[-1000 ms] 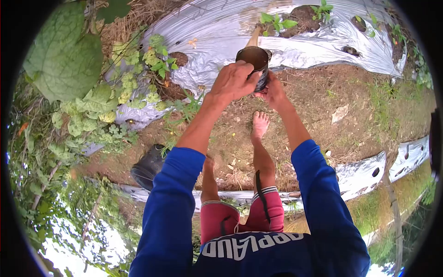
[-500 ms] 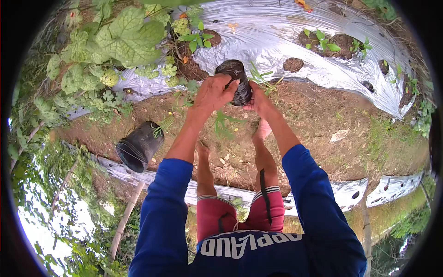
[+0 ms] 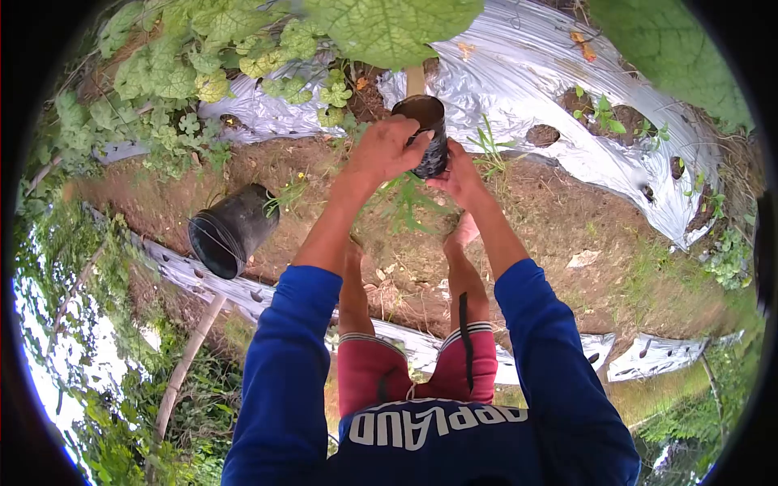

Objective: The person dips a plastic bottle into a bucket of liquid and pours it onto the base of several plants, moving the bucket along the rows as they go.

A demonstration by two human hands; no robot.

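Note:
Both hands hold a black plastic nursery bag [image 3: 434, 146], its round mouth tilted up and its side crinkled and shiny. My left hand [image 3: 391, 147] grips it near the rim, thumb across the side and fingers curled at the mouth. Lower down, my right hand [image 3: 460, 176] clasps the right side close to the base. Brownish material shows just inside the mouth; the rest of the inside is hidden. Beyond the bag lies silver plastic mulch [image 3: 486, 61], and weeds [image 3: 408, 202] grow from the soil below it.
A black bucket [image 3: 247, 227] lies on its side on the dirt path [image 3: 535, 235] at left. Seedlings [image 3: 606, 115] grow in mulch holes at right. Leafy vines [image 3: 174, 73] fill the upper left, and a big leaf [image 3: 389, 28] overhangs the top. Another mulch strip [image 3: 413, 340] runs behind my legs.
The view has shifted, and large leaves now cover parts of the top. The bag is turned more upright, its mouth more visible; both hands still hold it.

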